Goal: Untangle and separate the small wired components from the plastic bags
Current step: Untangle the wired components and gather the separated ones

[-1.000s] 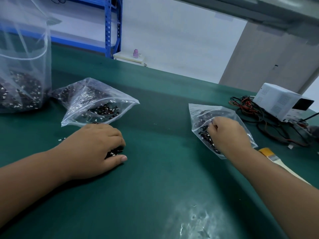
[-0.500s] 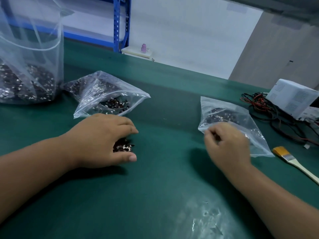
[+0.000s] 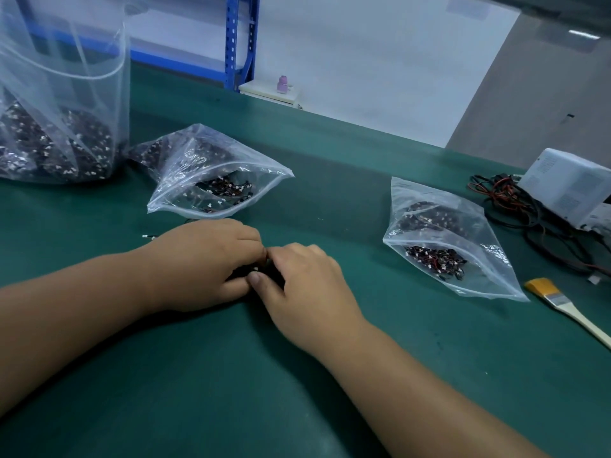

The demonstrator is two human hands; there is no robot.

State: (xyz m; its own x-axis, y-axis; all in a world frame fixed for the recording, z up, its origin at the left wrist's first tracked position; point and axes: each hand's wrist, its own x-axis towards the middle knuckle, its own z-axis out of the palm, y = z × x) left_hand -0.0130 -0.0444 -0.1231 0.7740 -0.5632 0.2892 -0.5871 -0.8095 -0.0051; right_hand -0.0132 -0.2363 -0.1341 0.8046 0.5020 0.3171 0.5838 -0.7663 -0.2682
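My left hand (image 3: 201, 262) and my right hand (image 3: 304, 279) meet at the middle of the green table, fingers closed together over a small dark clump of wired components (image 3: 261, 271) that is mostly hidden beneath them. Behind the left hand lies an open clear zip bag (image 3: 211, 173) holding black and red wired components with white plugs. To the right lies a second clear zip bag (image 3: 443, 239) with a similar tangle inside. One loose component (image 3: 148, 237) rests on the table left of my left hand.
A tall clear bag (image 3: 56, 104) full of components stands at the far left. A white box (image 3: 568, 186) with a heap of black and red cables (image 3: 515, 206) sits at the right edge. A yellow-bristled brush (image 3: 562, 305) lies near the right bag.
My right hand has left the right-hand bag and moved left across the table to meet my left hand over the clump. The left hand has stayed in place.
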